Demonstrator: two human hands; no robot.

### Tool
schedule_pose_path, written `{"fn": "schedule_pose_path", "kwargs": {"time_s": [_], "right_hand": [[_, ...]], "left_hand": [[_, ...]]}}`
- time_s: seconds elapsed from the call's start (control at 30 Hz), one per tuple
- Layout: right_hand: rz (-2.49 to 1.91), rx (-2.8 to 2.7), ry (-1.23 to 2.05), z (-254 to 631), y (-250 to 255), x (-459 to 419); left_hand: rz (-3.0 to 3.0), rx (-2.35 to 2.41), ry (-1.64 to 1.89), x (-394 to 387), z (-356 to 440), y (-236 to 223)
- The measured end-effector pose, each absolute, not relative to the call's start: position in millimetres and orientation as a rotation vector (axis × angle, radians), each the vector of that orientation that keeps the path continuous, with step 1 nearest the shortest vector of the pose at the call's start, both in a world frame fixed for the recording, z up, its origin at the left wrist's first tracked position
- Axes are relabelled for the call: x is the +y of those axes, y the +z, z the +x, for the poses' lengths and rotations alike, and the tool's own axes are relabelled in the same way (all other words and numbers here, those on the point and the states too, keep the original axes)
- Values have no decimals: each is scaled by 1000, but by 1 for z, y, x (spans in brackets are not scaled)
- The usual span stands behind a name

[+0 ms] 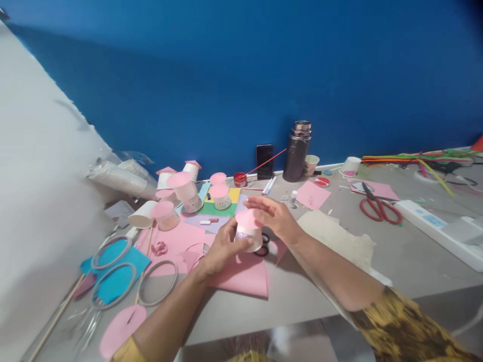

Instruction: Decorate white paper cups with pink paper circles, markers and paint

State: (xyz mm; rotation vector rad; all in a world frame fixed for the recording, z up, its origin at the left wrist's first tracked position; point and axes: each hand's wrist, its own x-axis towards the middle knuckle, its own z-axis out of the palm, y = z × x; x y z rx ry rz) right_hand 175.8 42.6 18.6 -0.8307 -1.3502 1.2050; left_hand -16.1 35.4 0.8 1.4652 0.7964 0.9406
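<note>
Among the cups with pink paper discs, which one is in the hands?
The frontmost cup: the left hand holds its side, the right hand is at its disc. The other cups stand untouched behind.

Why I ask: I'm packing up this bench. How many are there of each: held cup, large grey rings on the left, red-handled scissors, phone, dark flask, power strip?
Held cup: 1
Grey rings: 3
Red-handled scissors: 1
Phone: 1
Dark flask: 1
Power strip: 1
Total: 8

The left hand (222, 249) and right hand (279, 218) are bare; the right sleeve (409, 327) is yellow with dark blotches, the left sleeve (129, 351) yellow.
</note>
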Motion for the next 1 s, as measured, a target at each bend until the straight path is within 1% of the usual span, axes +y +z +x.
{"fn": "schedule_pose_path", "kwargs": {"time_s": [0.17, 0.3, 0.4, 0.53, 0.63, 0.77, 0.87, 1.0], "right_hand": [[-980, -1129, 997, 193, 25, 56], [-1073, -1132, 955, 198, 22, 62], [-1121, -1234, 941, 195, 18, 61], [-1163, -1430, 901, 190, 13, 58], [-1209, -1627, 730, 189, 9, 58], [-1281, -1770, 451, 191, 5, 60], [-1248, -1743, 428, 192, 3, 61], [-1111, -1674, 391, 189, 6, 57]], "left_hand": [[1617, 977, 1116, 33, -13, 6], [1582, 1024, 1252, 33, -13, 8], [1341, 913, 1224, 37, -14, 7], [946, 635, 1177, 46, -18, 4], [740, 558, 1129, 50, -25, 4], [594, 443, 1020, 52, -34, 9], [544, 332, 949, 52, -36, 13], [483, 321, 886, 49, -32, 15]]}}
